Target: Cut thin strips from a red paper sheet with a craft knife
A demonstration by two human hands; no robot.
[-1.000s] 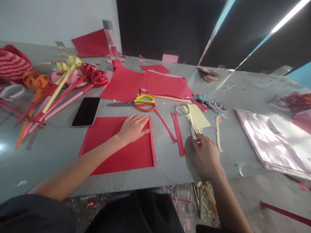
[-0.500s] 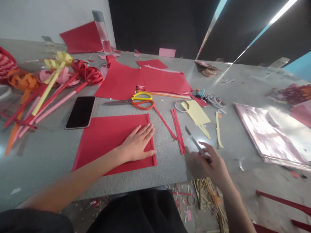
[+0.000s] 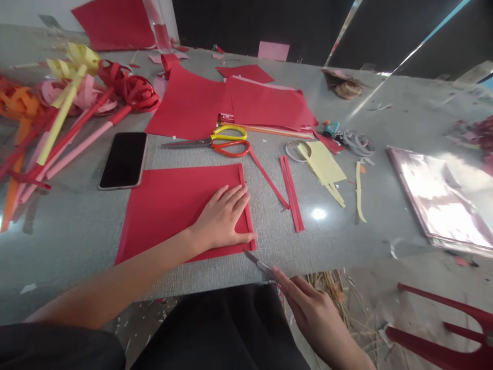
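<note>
A red paper sheet (image 3: 165,205) lies on the grey table, with a narrow folded strip (image 3: 242,177) along its right edge. My left hand (image 3: 223,218) rests on the sheet with fingers spread, its fingertips and thumb at the folded strip. In my right hand (image 3: 304,303) is a craft knife (image 3: 259,263), its blade tip just below the sheet's lower right corner. Two thin red strips (image 3: 292,195) lie right of the sheet. Scissors (image 3: 215,141) with yellow and orange handles lie above it, and a black phone (image 3: 124,160) is at its upper left.
Paper flowers on rolled stems (image 3: 77,113) lie at the left. More red paper (image 3: 265,105) is behind the scissors. Yellow paper (image 3: 325,163), a tape ring (image 3: 297,151) and a shiny pink stack (image 3: 442,198) are at the right. A red stool (image 3: 442,344) stands lower right.
My right hand has moved left and down, bringing the knife near the sheet's lower right corner. My left hand stays spread on the sheet. The camera view has shifted slightly.
</note>
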